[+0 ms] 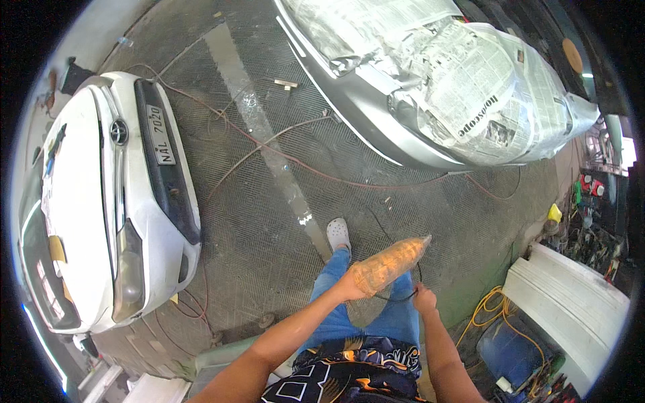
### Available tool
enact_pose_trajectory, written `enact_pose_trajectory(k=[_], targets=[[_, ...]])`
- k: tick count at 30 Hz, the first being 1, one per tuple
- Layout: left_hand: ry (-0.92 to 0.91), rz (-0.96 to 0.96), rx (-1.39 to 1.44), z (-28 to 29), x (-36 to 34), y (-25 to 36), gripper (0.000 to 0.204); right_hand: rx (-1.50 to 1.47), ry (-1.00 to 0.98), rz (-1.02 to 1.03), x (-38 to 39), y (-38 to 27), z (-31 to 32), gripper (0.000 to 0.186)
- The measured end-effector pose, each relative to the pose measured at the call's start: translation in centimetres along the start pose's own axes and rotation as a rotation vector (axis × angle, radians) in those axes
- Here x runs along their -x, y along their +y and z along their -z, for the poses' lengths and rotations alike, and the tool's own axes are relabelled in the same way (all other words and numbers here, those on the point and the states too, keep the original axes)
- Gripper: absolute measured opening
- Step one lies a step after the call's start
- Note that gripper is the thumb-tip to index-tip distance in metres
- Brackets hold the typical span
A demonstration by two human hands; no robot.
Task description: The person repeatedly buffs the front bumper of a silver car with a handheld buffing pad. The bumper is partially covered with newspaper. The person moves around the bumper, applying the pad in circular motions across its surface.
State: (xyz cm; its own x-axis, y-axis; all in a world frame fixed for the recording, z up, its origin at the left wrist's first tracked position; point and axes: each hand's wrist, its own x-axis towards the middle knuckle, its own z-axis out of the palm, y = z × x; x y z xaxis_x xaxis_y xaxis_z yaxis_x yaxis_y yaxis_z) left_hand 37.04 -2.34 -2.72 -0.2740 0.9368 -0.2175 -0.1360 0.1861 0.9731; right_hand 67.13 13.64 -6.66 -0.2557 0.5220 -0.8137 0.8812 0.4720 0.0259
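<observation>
My left hand (345,288) is closed round the near end of a long orange object wrapped in clear plastic (391,264). It is held in front of my legs and tilts up to the right. The wrapping hides what kind of thing it is. To its right, my right hand (424,299) is closed on a thin black cord (420,271). Part of the cord runs between the two hands, and another part trails ahead towards the floor. A dull, flat-looking patch (366,311) shows under the object, against my jeans.
On the left stands a white car (79,221). A silver car (376,121) covered in newspaper and plastic fills the upper right. Red and grey hoses (295,161) cross the textured floor. At the lower right are a white panel (564,302), a yellow cord (494,305) and a blue container (507,352).
</observation>
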Motion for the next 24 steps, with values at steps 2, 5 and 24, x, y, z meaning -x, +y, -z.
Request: enact_pose_trajectory(k=[2,5,24], targets=[[-0.069,-0.030,-0.285,2.1,-0.3,0.7,0.039,-0.068,0.061,0.086,0.2,0.5,-0.2,0.027],[0.199,0.010,-0.484,7.2,-1.3,2.5,0.028,-0.168,0.116,0.176,0.7,0.2,0.0,0.031],[0.274,0.219,-0.222,-27.3,-16.0,12.8,0.015,-0.339,-0.124,0.627,-2.0,14.0,-8.5,0.033]])
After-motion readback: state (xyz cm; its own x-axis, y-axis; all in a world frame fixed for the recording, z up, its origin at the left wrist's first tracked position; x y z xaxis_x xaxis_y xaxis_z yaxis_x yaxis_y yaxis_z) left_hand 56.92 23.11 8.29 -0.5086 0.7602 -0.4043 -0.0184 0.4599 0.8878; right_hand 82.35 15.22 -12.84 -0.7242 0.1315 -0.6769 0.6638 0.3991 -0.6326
